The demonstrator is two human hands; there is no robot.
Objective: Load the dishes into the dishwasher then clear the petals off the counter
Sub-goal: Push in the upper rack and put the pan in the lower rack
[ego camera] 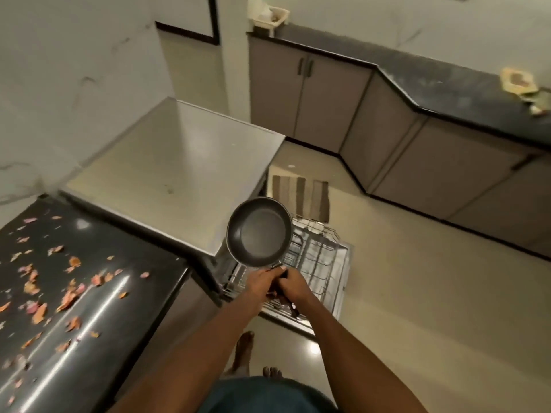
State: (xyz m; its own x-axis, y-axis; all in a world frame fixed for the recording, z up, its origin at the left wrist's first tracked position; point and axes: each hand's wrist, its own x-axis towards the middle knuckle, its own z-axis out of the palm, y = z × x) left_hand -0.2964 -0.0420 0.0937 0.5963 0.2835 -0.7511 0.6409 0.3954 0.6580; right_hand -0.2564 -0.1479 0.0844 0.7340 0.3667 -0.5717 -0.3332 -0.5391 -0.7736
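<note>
A small dark frying pan (pixel 258 231) hangs level above the open dishwasher. My left hand (pixel 262 283) and my right hand (pixel 293 286) both grip its black handle, left hand nearer the pan. Below it the dishwasher's wire rack (pixel 320 254) is pulled out over the lowered door (pixel 343 281). Several orange and pink petals (pixel 71 293) lie scattered across the black counter (pixel 125 263) at the left.
The steel top of the dishwasher (pixel 179 162) adjoins the black counter. A striped mat (pixel 301 195) lies on the floor beyond the rack. Grey cabinets (pixel 387 144) under a dark counter run along the far right. My bare feet (pixel 244 350) stand near the door.
</note>
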